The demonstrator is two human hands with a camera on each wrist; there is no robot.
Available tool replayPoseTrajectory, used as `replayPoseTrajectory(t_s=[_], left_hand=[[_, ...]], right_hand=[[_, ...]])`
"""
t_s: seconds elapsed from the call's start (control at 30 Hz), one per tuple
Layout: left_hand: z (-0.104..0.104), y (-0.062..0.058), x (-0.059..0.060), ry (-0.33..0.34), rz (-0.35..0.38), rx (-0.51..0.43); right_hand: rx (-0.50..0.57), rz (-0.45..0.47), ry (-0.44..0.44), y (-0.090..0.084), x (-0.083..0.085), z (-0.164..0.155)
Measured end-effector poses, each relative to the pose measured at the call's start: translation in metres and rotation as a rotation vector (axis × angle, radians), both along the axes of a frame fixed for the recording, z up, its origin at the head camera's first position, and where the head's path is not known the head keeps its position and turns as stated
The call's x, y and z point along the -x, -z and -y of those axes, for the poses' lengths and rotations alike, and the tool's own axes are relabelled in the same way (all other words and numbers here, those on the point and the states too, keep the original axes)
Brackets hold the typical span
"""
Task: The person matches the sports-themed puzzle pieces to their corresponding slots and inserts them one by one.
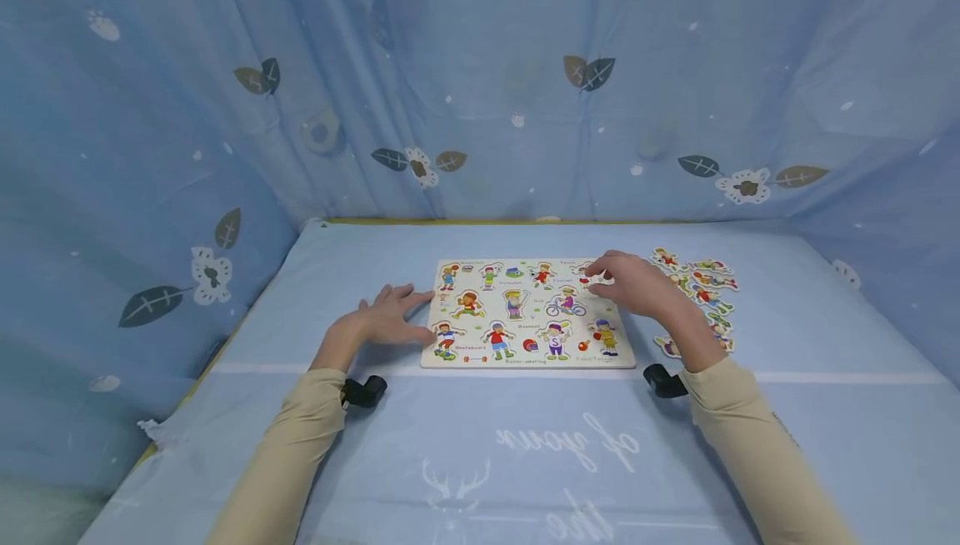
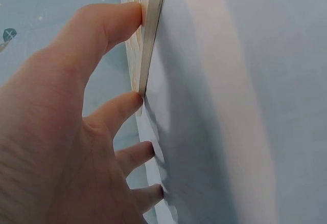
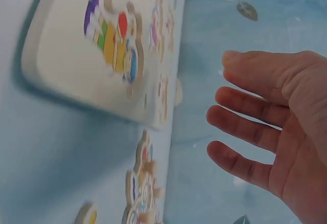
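A wooden puzzle board (image 1: pixel 525 335) with cartoon sports figures lies flat on the blue cloth. My left hand (image 1: pixel 401 313) rests beside the board's left side, its straight fingers (image 2: pixel 120 23) touching the board's edge (image 2: pixel 152 35). My right hand (image 1: pixel 617 280) hovers over the board's far right corner. In the right wrist view the right hand (image 3: pixel 255 124) has spread, relaxed fingers and holds nothing, with the board (image 3: pixel 76 65) to its left. Several loose cut-out figure pieces (image 1: pixel 701 282) lie on the cloth right of the board, some of them (image 3: pixel 143 188) in the right wrist view.
The blue cloth-covered table (image 1: pixel 480 445) carries white printed lettering near the front. Blue curtains (image 1: pixel 480 70) with leaf and flower prints close off the back and both sides. A black wrist mount (image 1: pixel 365 391) sits on each forearm.
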State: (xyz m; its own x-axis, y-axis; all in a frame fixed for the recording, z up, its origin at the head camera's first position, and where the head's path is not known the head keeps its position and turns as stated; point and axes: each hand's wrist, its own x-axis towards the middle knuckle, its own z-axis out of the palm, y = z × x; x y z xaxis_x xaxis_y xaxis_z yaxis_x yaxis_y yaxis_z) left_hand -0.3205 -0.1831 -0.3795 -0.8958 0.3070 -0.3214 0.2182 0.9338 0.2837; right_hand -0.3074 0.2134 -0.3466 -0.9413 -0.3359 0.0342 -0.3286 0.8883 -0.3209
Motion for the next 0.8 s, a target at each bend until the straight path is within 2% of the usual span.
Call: replayPoseTrajectory(t_s=[0.3,0.5,0.8], left_hand=[[-0.001,0.0,-0.002,-0.007,-0.005,0.0],[0.0,0.001,-0.002,-0.016,-0.016,0.012],[-0.003,0.0,-0.002,-0.014,-0.011,0.003]], right_hand=[[0.043,0.017,0.077,0.006,0.0,-0.026],[0.07,0.012,0.098,0.002,0.0,-0.036],[0.03,0.032,0.131,0.004,0.0,-0.047]])
